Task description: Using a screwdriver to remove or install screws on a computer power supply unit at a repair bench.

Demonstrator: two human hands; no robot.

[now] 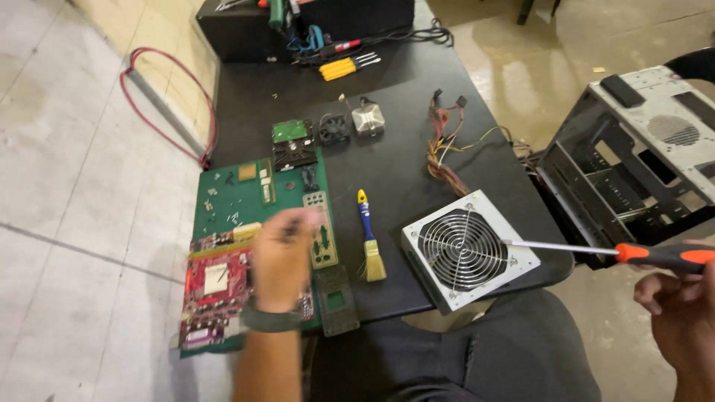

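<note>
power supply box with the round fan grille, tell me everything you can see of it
The power supply is a grey metal box lying flat near the black table's front right edge, turned at an angle, fan side up. A round wire grille covers the fan. A bundle of coloured wires trails from behind it across the table. The tip of a long screwdriver, held in the right hand by its orange and black handle, sits at the box's right side, near a corner of the grille. The left hand is away from it, over the red circuit board.

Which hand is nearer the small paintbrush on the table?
Left. The left hand hovers just left of the paintbrush; the right hand, holding a screwdriver, is far right.
</note>
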